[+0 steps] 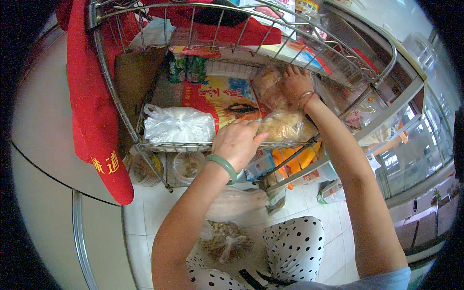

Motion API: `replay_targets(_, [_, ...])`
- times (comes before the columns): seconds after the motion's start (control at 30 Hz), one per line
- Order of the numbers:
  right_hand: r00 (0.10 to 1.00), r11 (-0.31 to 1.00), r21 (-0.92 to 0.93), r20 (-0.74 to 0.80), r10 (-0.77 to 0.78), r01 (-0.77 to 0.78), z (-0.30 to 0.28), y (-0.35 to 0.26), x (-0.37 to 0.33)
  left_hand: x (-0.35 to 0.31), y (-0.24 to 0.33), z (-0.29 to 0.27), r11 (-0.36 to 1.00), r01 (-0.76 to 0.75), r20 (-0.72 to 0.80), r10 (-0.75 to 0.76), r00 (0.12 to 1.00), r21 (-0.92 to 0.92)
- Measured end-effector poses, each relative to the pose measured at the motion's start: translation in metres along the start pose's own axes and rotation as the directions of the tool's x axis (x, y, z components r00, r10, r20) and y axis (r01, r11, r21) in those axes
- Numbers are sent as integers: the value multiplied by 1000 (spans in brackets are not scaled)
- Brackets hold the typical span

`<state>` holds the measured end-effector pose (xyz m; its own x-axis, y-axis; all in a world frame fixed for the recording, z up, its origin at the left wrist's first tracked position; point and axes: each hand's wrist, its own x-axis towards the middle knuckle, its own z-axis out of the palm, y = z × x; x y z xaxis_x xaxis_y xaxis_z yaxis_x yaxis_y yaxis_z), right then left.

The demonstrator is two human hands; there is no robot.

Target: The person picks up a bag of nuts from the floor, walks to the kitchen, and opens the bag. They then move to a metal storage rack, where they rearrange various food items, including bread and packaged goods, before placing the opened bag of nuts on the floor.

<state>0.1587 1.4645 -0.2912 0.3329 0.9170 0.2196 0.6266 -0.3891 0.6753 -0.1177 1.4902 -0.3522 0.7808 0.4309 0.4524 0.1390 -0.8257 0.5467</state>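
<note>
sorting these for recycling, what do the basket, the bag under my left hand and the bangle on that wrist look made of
Basket: bare metal wire, shiny silver rods. Bag under the left hand: thin clear plastic film, glossy and crinkled, contents showing through. Bangle: smooth pale green, probably jade or glass.

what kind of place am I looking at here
Probably a shop or market. A wire cart is loaded with packaged food, the left hand holds a clear snack bag, and a glass display case stands alongside.
</note>
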Motion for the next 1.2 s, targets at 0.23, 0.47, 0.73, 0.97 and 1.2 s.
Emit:
replay_targets(0.23, [994,979,202,-102,27,-6,-14,7,-6,2,4,3,1000,-22,-7,22,1000,-6])
replay_targets(0.47, [865,467,817,-75,-496,339,-74,5,-89,-1,-2,6,999,30,-80,-32,996,-26])
replay_targets(0.73, [854,549,767,2,-520,332,-69,37,-75,4,5,4,990,137,-60,-137,989,8])
replay_targets(0.97, [856,546,659,-412,-313,517,-79,30,-72,9,-3,5,995,68,-239,-83,967,-73])
replay_targets(1.2, [946,810,524,26,-324,263,-63,23,-97,11,3,-2,977,215,101,-214,971,3])
